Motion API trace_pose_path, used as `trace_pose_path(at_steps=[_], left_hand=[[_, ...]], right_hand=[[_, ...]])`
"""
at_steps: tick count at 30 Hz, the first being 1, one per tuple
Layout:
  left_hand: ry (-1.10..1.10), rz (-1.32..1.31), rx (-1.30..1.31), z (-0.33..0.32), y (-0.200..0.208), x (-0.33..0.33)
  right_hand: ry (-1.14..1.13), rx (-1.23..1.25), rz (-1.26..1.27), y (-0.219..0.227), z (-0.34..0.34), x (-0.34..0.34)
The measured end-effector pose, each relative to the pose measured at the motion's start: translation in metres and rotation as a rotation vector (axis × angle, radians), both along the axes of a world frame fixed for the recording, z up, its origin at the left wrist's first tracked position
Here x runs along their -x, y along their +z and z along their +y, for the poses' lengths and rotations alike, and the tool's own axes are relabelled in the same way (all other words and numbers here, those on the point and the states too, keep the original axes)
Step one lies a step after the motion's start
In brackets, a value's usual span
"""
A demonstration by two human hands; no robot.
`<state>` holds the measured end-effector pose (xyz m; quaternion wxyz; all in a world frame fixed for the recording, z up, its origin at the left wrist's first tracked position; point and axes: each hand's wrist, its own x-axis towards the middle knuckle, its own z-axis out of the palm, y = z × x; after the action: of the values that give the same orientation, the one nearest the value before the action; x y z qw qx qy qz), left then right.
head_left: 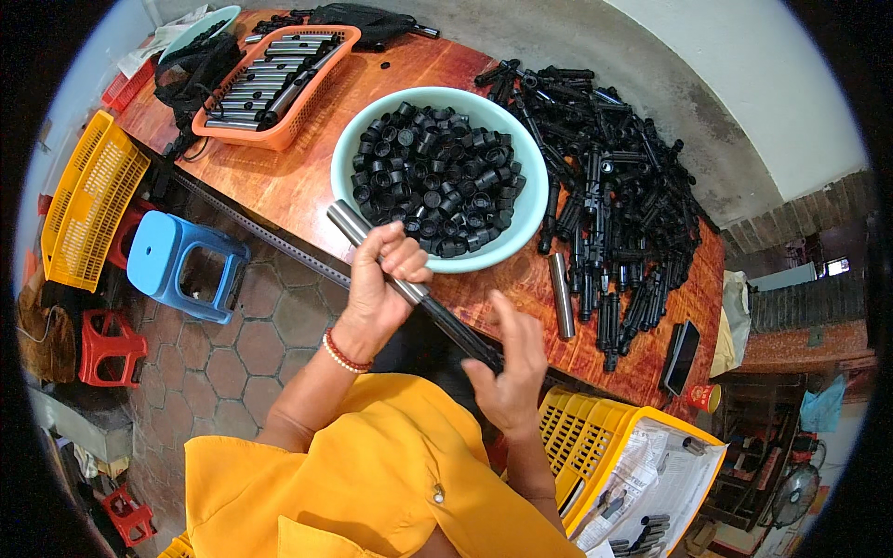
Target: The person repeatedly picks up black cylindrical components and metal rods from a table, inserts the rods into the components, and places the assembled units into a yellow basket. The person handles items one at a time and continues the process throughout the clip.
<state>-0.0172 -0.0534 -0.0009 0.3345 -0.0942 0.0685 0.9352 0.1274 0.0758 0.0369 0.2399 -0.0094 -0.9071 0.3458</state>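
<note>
My left hand (379,279), with a beaded bracelet at the wrist, is wrapped round a silver metal tube (346,219). From the tube's lower end a black ribbed rod (454,328) slants down to the right. Close to the rod's far end is my right hand (513,372), its thumb and fingers apart; whether the palm touches the rod cannot be made out. Just beyond my left hand, a pale green basin (535,209) holds many short black caps (433,177). A loose silver tube (562,296) lies on the wooden table (316,177), right of the basin.
Black plastic rods (605,195) are heaped on the table's right side, by a phone (682,358). An orange basket (279,138) of metal tubes stands at the back left. A yellow crate (586,423) with newspaper and tubes is at my right, and a blue stool (172,256) stands left.
</note>
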Motion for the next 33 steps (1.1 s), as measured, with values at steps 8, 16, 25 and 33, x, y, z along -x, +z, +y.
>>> trace_pose_path(at_steps=[8,16,25,33], left_hand=[[-0.084,0.024,-0.004,0.017,0.007,-0.03],[-0.043,-0.029,-0.085,0.008,0.007,-0.018],[-0.082,0.016,-0.016,0.019,0.012,-0.027],[-0.171,0.172,0.023,0.028,0.015,-0.043]], right_hand=[[-0.026,0.131,0.243,-0.009,-0.011,0.009],[-0.152,0.144,0.345,-0.017,-0.004,-0.002],[-0.07,0.245,0.261,-0.015,-0.006,0.009],[-0.015,0.205,0.229,-0.013,-0.015,0.016]])
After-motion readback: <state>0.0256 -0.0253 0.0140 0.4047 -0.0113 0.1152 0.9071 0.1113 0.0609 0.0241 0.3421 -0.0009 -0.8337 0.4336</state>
